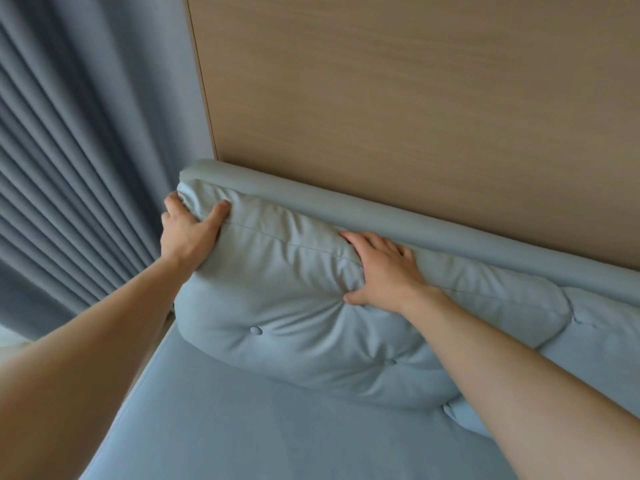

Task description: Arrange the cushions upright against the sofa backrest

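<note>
A large light-blue buttoned cushion (277, 306) stands upright on the sofa seat (242, 427), leaning against the padded backrest (381, 213). My left hand (187, 233) grips the cushion's upper left corner, thumb on the front and fingers wrapped behind. My right hand (384, 271) lies flat on the cushion's top edge near the middle, fingers spread and pressing into the fabric. A second matching cushion (606, 327) stands against the backrest at the right, partly cut off by the frame edge.
A wooden wall panel (415, 98) rises directly behind the backrest. Blue-grey pleated curtains (69, 168) hang at the left, close to the sofa's end. The seat's front part lies below my arms.
</note>
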Tool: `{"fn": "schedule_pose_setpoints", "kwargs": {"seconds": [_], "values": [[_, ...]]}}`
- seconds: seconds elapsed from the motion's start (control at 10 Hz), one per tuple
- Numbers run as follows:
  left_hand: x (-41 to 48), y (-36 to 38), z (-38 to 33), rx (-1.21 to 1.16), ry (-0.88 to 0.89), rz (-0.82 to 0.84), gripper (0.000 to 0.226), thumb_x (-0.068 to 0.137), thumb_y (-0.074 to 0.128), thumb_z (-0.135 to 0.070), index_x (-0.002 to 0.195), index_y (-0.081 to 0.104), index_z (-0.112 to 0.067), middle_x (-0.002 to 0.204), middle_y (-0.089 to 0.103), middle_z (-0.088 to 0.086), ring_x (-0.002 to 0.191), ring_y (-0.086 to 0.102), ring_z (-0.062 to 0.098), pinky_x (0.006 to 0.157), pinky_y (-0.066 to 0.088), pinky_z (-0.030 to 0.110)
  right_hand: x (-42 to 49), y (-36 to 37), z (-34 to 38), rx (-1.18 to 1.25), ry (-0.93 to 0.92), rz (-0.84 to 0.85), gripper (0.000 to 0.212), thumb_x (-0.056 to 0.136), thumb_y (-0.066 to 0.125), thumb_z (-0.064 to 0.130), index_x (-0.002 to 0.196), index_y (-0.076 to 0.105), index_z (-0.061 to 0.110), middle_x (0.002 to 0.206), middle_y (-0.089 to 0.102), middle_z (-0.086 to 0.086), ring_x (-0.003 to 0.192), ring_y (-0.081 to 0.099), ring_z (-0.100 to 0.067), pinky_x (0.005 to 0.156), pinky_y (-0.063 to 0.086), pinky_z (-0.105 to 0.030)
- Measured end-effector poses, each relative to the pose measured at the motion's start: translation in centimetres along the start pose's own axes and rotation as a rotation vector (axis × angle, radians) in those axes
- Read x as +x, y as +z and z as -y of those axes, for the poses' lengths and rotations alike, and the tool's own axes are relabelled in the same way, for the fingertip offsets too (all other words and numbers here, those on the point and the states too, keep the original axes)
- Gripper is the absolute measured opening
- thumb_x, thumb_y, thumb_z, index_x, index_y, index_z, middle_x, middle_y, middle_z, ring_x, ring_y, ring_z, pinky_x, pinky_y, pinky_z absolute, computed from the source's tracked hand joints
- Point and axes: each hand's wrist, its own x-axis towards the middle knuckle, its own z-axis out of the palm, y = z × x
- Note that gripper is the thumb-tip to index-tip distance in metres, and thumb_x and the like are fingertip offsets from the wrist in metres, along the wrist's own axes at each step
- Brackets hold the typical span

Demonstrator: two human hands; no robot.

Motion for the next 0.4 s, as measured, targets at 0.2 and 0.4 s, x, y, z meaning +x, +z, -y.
{"fn": "schedule_pose_setpoints", "kwargs": {"seconds": [0.2,0.4], "values": [[0.8,-1.6,1.6,0.061,-0.03,0.046,0.103,0.081,0.069,-0.07,0.158,0.016,-0.025,0.154,0.029,0.013,0.137,0.041,0.041,0.111,0.038,0.054,-0.5,1.0,1.9,-0.131,0.043,-0.029,0.132,0.061,0.082,0.071,0.161,0.001,0.042,0.168,0.021,0.002,0.154,0.019,-0.022,0.12,0.017,-0.051],[-1.0,-4.5,-4.0,0.465,0.175,-0.133,0.104,0.085,0.051,-0.076,0.161,0.003,-0.025,0.168,0.014,0.016,0.154,0.014,0.033,0.119,0.018,0.062,-6.1,-2.1,2.6,-0.116,0.175,-0.064,0.13,0.067,0.058,0.092,0.16,-0.015,0.04,0.174,-0.01,0.002,0.159,-0.012,-0.02,0.123,0.002,-0.055]]}}
